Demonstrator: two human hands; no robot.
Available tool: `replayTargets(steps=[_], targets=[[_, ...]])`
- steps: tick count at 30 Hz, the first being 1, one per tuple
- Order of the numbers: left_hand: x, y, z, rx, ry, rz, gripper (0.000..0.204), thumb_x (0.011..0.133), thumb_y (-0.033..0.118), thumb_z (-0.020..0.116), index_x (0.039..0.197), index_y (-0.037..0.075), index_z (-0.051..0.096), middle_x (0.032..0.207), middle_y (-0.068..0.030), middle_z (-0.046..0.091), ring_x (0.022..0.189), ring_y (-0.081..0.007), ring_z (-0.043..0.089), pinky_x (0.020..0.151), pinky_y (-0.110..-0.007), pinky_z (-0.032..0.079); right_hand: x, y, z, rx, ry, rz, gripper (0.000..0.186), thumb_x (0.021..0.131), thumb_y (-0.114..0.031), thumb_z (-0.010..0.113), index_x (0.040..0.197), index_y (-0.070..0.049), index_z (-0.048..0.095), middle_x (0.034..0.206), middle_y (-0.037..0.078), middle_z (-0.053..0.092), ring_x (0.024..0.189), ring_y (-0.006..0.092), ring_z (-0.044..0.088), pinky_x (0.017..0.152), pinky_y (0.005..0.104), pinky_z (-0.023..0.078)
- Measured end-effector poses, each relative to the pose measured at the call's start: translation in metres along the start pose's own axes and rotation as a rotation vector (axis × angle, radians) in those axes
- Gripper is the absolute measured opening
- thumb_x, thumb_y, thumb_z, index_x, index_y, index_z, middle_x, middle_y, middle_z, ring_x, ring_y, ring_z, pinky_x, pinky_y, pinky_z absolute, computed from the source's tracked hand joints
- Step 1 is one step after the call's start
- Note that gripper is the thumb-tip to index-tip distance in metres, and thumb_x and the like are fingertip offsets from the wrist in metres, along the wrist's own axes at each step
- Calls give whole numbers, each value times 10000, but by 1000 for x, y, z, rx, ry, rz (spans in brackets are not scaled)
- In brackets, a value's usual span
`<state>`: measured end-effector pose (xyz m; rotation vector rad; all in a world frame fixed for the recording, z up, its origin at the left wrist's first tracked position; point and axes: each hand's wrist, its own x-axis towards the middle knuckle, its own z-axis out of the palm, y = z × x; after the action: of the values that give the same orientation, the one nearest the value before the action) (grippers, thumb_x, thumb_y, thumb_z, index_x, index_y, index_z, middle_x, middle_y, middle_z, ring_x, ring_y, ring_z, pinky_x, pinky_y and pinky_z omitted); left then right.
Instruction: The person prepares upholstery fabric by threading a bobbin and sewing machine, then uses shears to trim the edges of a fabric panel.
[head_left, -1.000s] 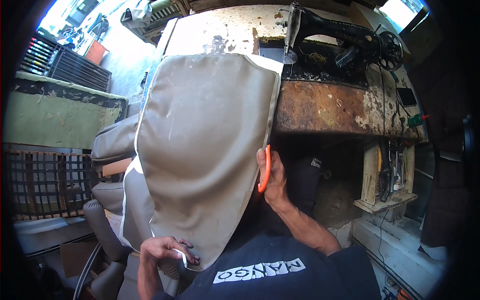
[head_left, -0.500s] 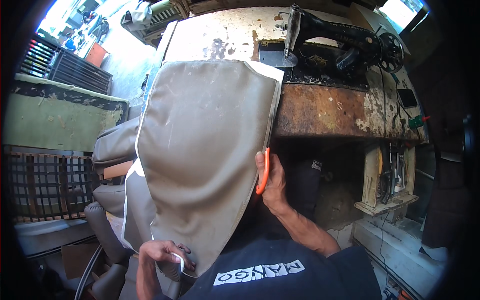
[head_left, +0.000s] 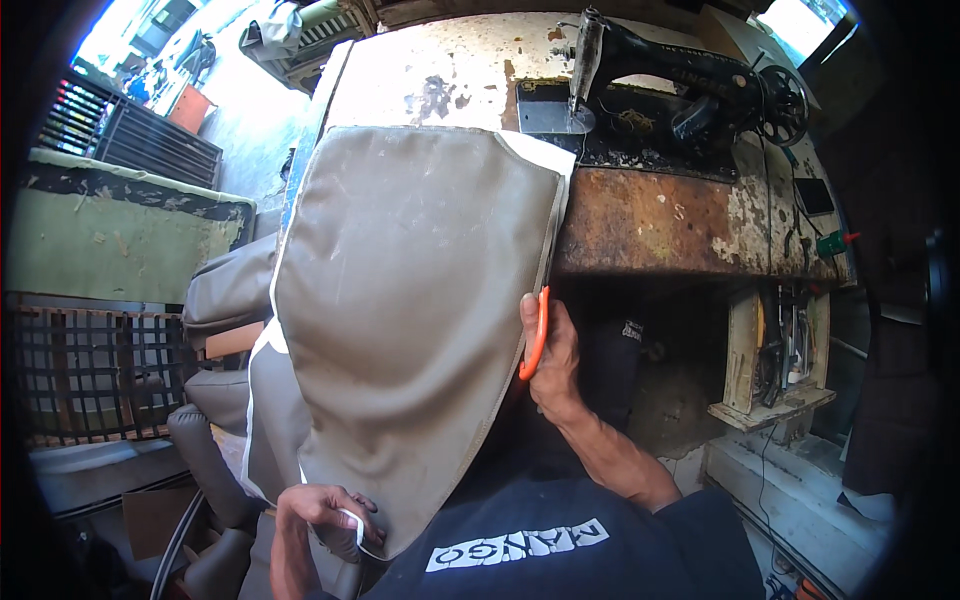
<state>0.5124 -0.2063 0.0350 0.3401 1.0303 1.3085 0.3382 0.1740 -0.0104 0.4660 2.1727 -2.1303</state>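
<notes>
A large grey-brown leatherette piece (head_left: 410, 260) with a stitched edge and white backing hangs from the worktable toward my lap. At its lower corner, my left hand (head_left: 322, 505) is closed on the material, with a narrow white strip (head_left: 354, 524) showing between the fingers. My right hand (head_left: 558, 350) is closed around orange-handled scissors (head_left: 537, 340) at the piece's right edge. Only the handle shows; the blades are hidden. White backing (head_left: 540, 152) sticks out at the upper right corner.
A black sewing machine (head_left: 690, 85) stands on the worn worktable (head_left: 640, 215) beyond the piece. An open drawer (head_left: 780, 350) with tools hangs under the table at right. More grey-brown upholstery (head_left: 235, 285) and a green padded panel (head_left: 130, 225) are at left.
My right hand and the scissors have shifted slightly up and to the right. The piece's upper right corner has moved a little right and down. My left hand stays nearly in place.
</notes>
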Motion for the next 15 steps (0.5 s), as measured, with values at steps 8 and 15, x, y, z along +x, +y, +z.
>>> replayTargets(steps=[8, 15], targets=[[-6, -14, 1, -52, -6, -45, 304, 1010, 151, 580, 1204, -32, 724, 1249, -109, 740, 1262, -240, 628, 1213, -467, 221, 4, 13, 3, 53, 72, -86, 400, 1066, -436, 577, 872, -88, 551, 706, -56, 405, 604, 47, 372, 529, 250, 339], [-10, -20, 4, -80, 18, -66, 298, 1009, 154, 585, 1176, -46, 728, 1235, -122, 743, 1218, -244, 641, 1219, -456, 223, 9, 4, -8, 81, 34, -21, 458, 1037, -470, 619, 860, -55, 539, 738, -13, 456, 672, 82, 436, 617, 267, 414]])
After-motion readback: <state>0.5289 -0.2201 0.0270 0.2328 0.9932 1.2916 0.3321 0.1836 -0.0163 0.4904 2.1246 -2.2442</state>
